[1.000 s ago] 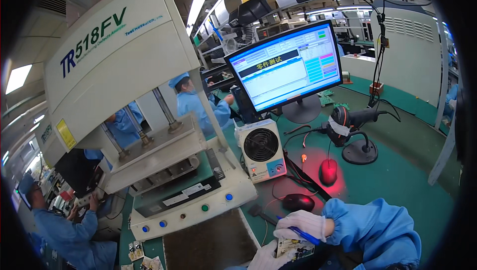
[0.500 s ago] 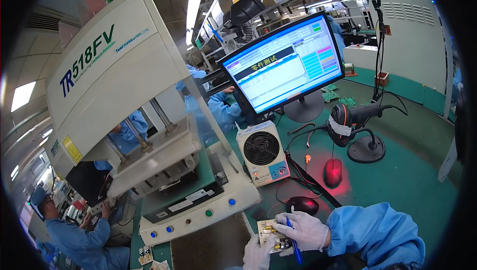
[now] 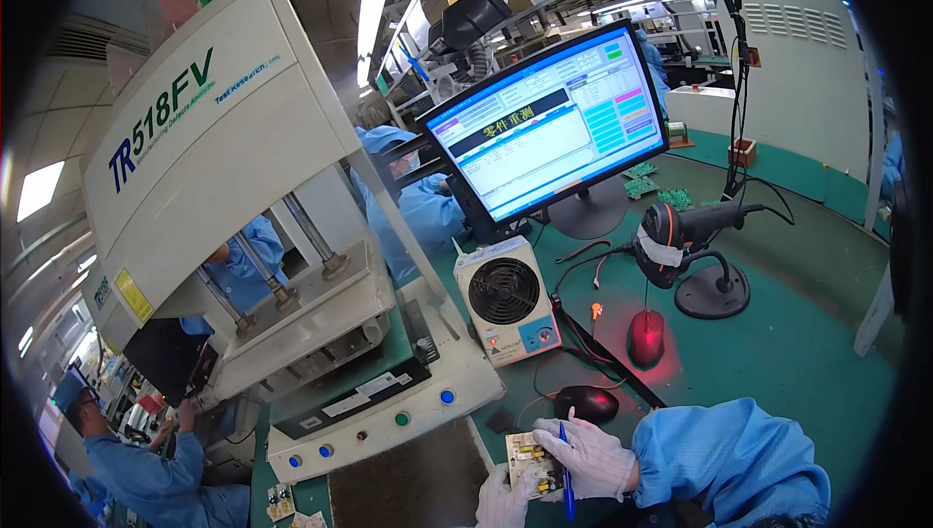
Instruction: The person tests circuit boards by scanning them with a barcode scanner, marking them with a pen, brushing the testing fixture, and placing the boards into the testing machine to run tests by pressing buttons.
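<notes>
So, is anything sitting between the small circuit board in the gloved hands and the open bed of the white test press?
Nothing visible: the small circuit board is held by both hands over the dark mat, directly before the white test press.

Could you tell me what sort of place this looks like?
Probably an electronics factory test station: a large white press-type test machine, a handheld barcode scanner on a stand, and a small populated circuit board in white-gloved hands.

Both hands gloved: white fabric gloves, left hand (image 3: 503,504), right hand (image 3: 587,455). Right forearm in loose light-blue cleanroom sleeve (image 3: 724,455), gathered at wrist just behind the glove.
</notes>
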A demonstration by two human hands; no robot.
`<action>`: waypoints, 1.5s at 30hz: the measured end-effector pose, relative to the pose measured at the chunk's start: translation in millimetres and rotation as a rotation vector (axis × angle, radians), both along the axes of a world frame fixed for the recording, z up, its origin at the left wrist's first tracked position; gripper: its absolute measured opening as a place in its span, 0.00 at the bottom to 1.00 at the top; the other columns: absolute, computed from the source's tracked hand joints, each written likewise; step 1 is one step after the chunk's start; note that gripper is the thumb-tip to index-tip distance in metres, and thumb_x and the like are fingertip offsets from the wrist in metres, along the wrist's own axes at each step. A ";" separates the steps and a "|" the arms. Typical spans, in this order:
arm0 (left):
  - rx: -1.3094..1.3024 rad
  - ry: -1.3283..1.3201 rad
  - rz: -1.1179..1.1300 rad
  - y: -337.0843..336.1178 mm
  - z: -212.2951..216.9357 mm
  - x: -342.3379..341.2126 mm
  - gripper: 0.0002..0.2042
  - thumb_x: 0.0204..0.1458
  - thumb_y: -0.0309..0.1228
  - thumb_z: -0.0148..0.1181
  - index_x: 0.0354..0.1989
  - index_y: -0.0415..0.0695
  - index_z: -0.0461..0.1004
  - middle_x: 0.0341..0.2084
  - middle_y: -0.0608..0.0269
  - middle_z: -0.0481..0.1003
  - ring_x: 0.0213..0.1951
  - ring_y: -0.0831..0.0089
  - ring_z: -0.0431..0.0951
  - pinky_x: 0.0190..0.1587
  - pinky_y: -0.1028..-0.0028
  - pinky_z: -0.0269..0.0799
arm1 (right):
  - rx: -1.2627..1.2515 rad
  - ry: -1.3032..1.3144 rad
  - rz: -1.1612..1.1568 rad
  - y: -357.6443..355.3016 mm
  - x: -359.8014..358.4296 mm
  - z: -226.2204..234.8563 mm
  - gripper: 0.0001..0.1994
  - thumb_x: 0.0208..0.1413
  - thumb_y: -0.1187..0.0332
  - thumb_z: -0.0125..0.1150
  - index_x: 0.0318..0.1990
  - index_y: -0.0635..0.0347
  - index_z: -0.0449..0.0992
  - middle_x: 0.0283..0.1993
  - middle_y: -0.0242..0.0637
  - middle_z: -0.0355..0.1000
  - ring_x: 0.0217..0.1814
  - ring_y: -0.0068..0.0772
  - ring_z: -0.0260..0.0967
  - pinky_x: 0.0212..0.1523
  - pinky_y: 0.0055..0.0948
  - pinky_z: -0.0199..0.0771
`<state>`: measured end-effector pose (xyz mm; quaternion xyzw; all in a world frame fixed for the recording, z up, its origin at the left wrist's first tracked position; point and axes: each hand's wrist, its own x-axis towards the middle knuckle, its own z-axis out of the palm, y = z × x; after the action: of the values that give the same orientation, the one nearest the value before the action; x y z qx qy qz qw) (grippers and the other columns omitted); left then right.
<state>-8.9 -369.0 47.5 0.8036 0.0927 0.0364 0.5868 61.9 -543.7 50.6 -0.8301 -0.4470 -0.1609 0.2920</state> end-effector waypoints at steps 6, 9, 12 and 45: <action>-0.032 0.023 -0.035 4.7 3.6 -2.9 0.21 0.57 0.47 0.53 0.46 0.40 0.73 0.35 0.50 0.78 0.36 0.59 0.79 0.40 0.66 0.73 | 0.006 -0.049 -0.004 -2.1 -2.9 4.9 0.42 0.40 0.47 0.70 0.58 0.64 0.60 0.59 0.50 0.62 0.63 0.49 0.61 0.59 0.42 0.62; 0.071 0.007 0.015 23.3 12.8 -5.1 0.17 0.55 0.41 0.59 0.45 0.40 0.74 0.34 0.52 0.78 0.35 0.63 0.78 0.40 0.69 0.73 | -0.033 0.026 0.005 1.9 0.4 9.4 0.42 0.40 0.46 0.70 0.58 0.63 0.61 0.59 0.52 0.62 0.61 0.51 0.62 0.58 0.44 0.64; 0.336 -0.268 0.192 71.2 30.2 -11.5 0.17 0.47 0.33 0.65 0.45 0.41 0.75 0.38 0.53 0.77 0.42 0.60 0.77 0.47 0.63 0.71 | 0.013 -0.027 0.113 20.6 6.0 11.4 0.38 0.44 0.52 0.67 0.58 0.65 0.60 0.55 0.52 0.63 0.46 0.53 0.69 0.46 0.46 0.70; 1.100 -0.274 0.944 346.0 -43.3 26.2 0.20 0.48 0.39 0.61 0.44 0.35 0.73 0.42 0.45 0.75 0.47 0.50 0.74 0.51 0.57 0.69 | 0.085 -0.230 -0.054 167.3 104.6 -39.3 0.07 0.52 0.69 0.50 0.34 0.63 0.70 0.35 0.48 0.71 0.46 0.48 0.70 0.61 0.49 0.63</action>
<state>17.4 -23.0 4.2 0.8444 0.3229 0.4265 0.0271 166.4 -376.5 11.4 -0.8049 -0.4477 -0.2815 0.2691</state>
